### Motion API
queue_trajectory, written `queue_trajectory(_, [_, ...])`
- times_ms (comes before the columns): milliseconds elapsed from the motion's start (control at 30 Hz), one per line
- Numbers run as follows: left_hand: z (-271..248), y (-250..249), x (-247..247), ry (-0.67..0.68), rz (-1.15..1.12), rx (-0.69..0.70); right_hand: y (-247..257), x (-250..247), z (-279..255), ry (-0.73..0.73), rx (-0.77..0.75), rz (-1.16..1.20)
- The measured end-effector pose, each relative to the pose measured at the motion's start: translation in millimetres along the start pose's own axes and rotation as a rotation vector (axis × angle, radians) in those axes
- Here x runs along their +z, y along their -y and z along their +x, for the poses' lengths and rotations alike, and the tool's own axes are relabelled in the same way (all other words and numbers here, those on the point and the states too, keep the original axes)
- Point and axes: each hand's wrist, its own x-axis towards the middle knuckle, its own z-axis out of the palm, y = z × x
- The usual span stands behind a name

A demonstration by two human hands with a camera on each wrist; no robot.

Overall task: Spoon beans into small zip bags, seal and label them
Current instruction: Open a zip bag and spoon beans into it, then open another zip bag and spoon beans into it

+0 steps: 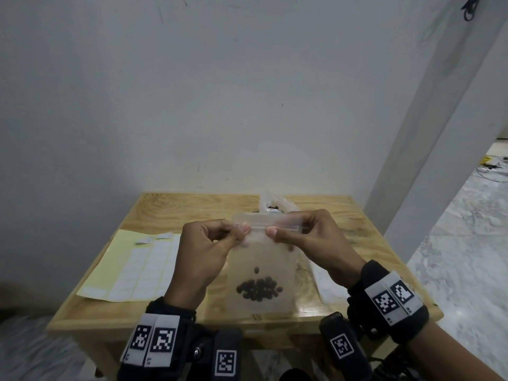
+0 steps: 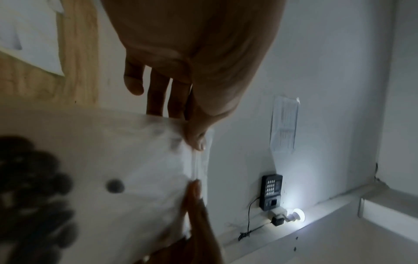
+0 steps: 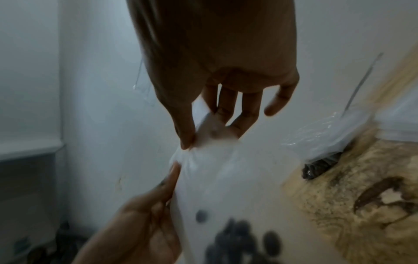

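A small clear zip bag hangs upright above the wooden table, with dark beans piled at its bottom and one loose bean higher up. My left hand pinches the zip strip near its left end, thumb in front. My right hand pinches the same strip just right of centre. In the left wrist view the left thumb presses the zip bag at its seal. In the right wrist view the right thumb and fingers squeeze the zip bag above the beans.
A yellow-backed sheet of white labels lies at the table's left, with two small loose labels at its top. A larger plastic bag of beans sits behind the zip bag. A flat clear plastic stack lies at the right.
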Motion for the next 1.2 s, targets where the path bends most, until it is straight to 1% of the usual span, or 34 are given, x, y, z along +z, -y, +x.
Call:
queue_trajectory(133, [7, 2, -9, -0.006, -0.038, -0.014, -4, -10, 2, 0.007, 0.007, 0.069])
queue_trajectory(233, [15, 9, -17, 0.02, -0.029, -0.092, -5, -10, 5, 0.032, 0.006, 0.119])
queue_trajectory(300, [17, 9, -20, 0.033, -0.056, -0.141, -4, -8, 10, 0.058, 0.015, 0.108])
queue_trajectory(467, [18, 13, -20, 0.016, -0.043, -0.145, -14, -9, 25, 0.143, 0.099, 0.086])
queue_trajectory(600, [23, 22, -17, -0.027, 0.006, -0.173, -27, -4, 38, 0.095, 0.133, 0.053])
queue_trajectory(667, [26, 27, -15, -0.07, 0.055, -0.167, -32, -3, 45, 0.073, 0.155, 0.022])
queue_trajectory(767, [34, 38, -13, -0.154, 0.217, -0.104, -38, 2, 54, 0.056, 0.239, -0.052])
queue_trajectory(833, [40, 45, -13, -0.202, 0.298, -0.096, -45, 6, 59, 0.038, 0.284, -0.132])
queue_trajectory(967, [46, 63, -14, -0.208, 0.42, -0.13, -60, 14, 65, -0.015, 0.339, -0.208])
queue_trajectory(1067, [43, 77, -16, -0.211, 0.514, -0.091, -69, 20, 68, -0.04, 0.405, -0.206])
queue_trajectory(1100, [41, 79, -16, -0.215, 0.561, -0.072, -72, 22, 68, -0.048, 0.403, -0.252])
queue_trajectory(1200, [39, 81, -16, -0.224, 0.664, -0.009, -75, 27, 67, -0.035, 0.311, -0.557])
